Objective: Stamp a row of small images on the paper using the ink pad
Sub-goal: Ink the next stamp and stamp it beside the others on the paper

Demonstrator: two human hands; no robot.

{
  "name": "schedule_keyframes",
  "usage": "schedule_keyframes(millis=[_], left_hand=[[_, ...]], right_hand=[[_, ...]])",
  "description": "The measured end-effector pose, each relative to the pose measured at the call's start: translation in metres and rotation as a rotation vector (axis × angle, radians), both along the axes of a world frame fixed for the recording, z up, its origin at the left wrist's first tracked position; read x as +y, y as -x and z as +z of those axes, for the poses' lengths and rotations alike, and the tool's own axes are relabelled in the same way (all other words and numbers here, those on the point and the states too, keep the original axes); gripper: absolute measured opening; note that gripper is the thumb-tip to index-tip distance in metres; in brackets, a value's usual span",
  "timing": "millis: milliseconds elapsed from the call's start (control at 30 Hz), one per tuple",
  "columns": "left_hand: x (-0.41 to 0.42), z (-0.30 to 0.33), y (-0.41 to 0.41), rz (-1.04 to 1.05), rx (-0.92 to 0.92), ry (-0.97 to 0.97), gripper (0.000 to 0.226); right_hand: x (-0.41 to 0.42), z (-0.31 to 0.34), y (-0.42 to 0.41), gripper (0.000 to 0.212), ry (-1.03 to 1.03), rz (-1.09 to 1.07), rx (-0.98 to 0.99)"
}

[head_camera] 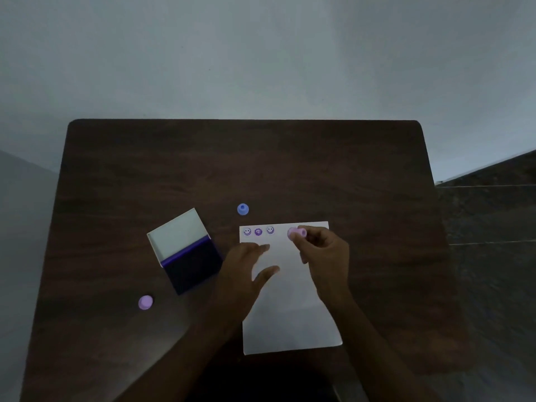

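On the dark surface [261, 169], a pink cap [145, 302] lay at the left, near the open ink pad [190, 261]. A blue stamp [242, 209] stood just beyond the paper [290, 314]. The left hand [246, 274] rested spread flat on the paper's left edge, holding nothing. Three prints [258, 231] lined the top. The right hand [322, 253] pinched a pink stamp [297, 233] at the row's right end.

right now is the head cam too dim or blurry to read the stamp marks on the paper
Head view: dim and bluish, yet three stamp marks read clearly on the paper; the pink stamp in the right hand is slightly motion-blurred; the table edges bow from wide-angle distortion; no glare.
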State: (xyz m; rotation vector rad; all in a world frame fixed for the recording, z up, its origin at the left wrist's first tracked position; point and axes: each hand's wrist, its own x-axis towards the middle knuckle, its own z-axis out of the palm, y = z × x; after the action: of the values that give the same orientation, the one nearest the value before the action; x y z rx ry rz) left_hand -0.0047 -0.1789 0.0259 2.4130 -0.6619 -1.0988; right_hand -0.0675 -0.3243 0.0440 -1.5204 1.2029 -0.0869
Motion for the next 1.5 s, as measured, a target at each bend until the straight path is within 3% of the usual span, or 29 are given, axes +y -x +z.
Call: schedule_keyframes(millis=[133, 233, 667, 1333, 1500], left_hand=[[-0.011, -0.023, 0.010, -0.053, -0.116, -0.015, 0.068], [-0.018, -0.032, 0.011, -0.096, -0.050, -0.088, 0.078], [-0.023, -0.047, 0.003, -0.152, 0.009, -0.161, 0.098], [-0.023, -0.051, 0.002, -0.147, 0.062, -0.156, 0.098], [-0.025, -0.053, 0.000, -0.168, 0.081, -0.180, 0.096]], right_hand=[[-0.006, -0.028, -0.011, 0.023, 0.226, 0.137, 0.155], [-0.005, -0.046, -0.017, 0.026, 0.275, 0.232, 0.223], [0.000, -0.075, -0.025, 0.020, 0.273, 0.280, 0.134], [0.003, -0.077, -0.032, 0.026, 0.259, 0.285, 0.226], [0.003, -0.070, -0.040, 0.023, 0.261, 0.391, 0.297]])
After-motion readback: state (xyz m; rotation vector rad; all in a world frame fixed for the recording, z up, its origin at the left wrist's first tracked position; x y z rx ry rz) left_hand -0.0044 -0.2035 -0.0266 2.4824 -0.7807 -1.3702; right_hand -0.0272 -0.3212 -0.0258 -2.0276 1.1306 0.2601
